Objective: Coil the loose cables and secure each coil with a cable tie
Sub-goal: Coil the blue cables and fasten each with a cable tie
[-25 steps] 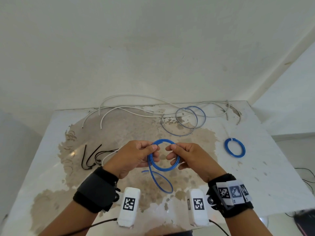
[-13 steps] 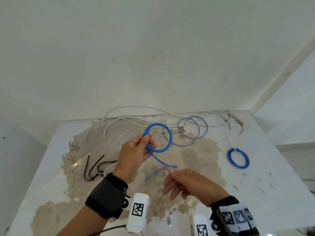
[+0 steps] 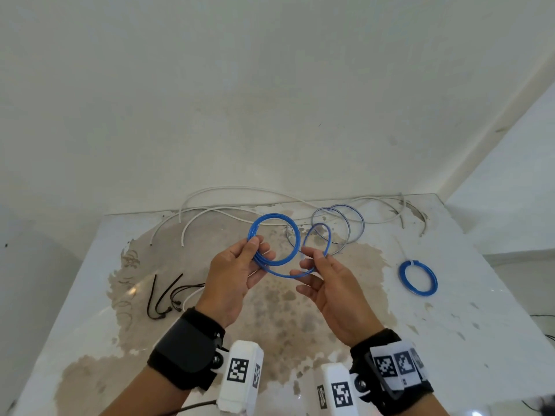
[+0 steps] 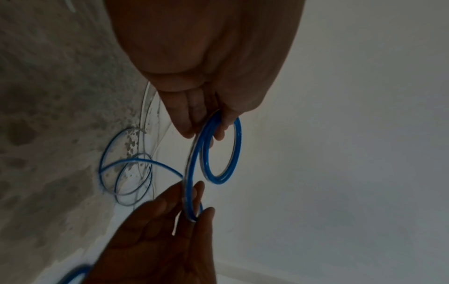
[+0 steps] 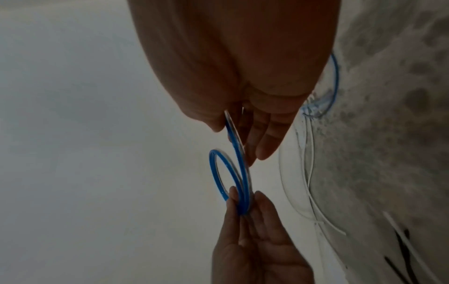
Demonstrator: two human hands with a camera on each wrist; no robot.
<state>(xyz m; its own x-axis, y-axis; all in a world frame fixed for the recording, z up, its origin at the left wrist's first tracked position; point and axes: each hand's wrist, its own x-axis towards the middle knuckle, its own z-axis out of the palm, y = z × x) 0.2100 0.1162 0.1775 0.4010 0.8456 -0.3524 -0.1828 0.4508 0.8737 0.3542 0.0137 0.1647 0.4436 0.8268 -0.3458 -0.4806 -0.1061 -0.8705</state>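
Up above the stained table (image 3: 468, 298), the blue cable (image 3: 271, 235) hangs between the two hands. Its wound coil sits in the left hand (image 3: 234, 277), pinched at the lower left rim between thumb and fingers, the ring standing upright. From there a strand runs across to the right hand (image 3: 333, 283), whose thumb and fingertips pinch it while a further loop arches just above them. On the table lie a tied blue coil (image 3: 418, 277) to the right, loose white cables (image 3: 228, 210) along the far edge, and black cable ties (image 3: 168, 298) to the left
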